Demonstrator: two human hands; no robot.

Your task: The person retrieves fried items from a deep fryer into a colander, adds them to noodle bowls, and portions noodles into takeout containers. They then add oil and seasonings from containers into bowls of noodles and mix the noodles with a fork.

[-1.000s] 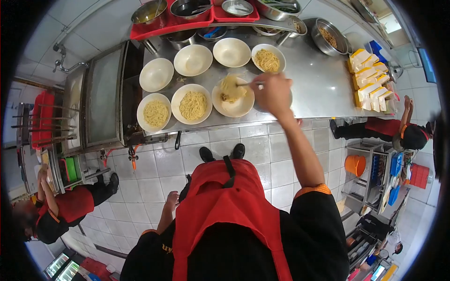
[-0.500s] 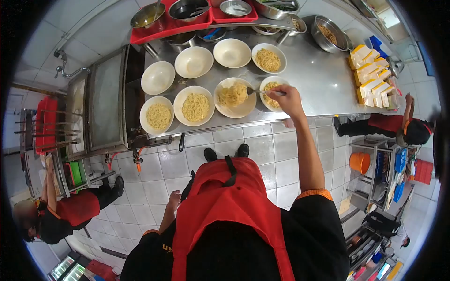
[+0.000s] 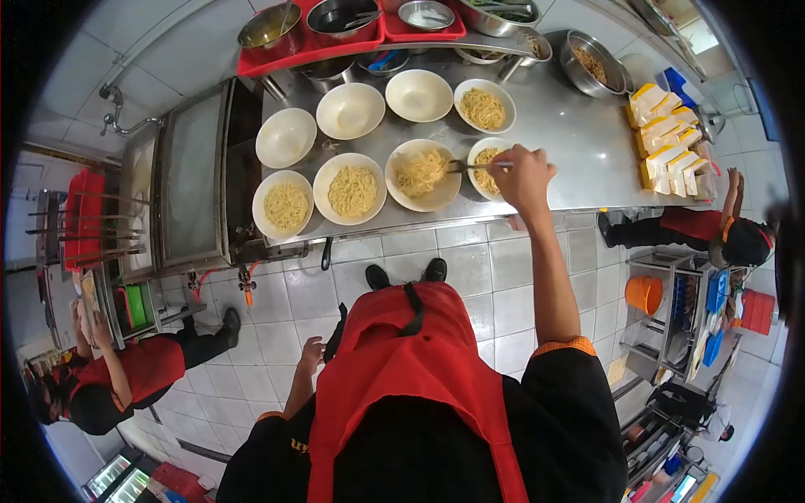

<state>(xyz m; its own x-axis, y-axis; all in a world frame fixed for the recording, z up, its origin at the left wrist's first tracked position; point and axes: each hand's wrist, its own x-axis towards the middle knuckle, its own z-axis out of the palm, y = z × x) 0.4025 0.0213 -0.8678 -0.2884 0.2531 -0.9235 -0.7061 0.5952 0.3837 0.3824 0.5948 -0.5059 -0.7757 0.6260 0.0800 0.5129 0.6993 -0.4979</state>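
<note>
My right hand [image 3: 527, 178] is closed around the handle of a fork [image 3: 470, 166], reaching over a small bowl of noodles [image 3: 485, 153]. The fork's tines are at the right edge of a cream bowl [image 3: 406, 194], beside the noodles [image 3: 422, 173] in it. My left hand [image 3: 312, 355] hangs low by my side, fingers loosely apart, holding nothing. Left of the fork, two more front-row bowls hold noodles [image 3: 352, 191] and noodles [image 3: 285, 207]. Behind them stand three bowls without noodles, including a white bowl [image 3: 350, 111], and one bowl of noodles [image 3: 484, 109].
A raised shelf with red trays [image 3: 335, 52] carries metal bowls behind the steel counter [image 3: 579, 159]. Yellow-and-white cartons [image 3: 667, 138] stand at the counter's right end. One co-worker [image 3: 126, 373] is at left, another [image 3: 713, 226] at right. An orange bucket [image 3: 643, 292] sits right.
The noodles near the fork have come down into the bowl, and the fork has shifted slightly right, apart from the clump. The left co-worker has changed posture; the right co-worker's arms have moved.
</note>
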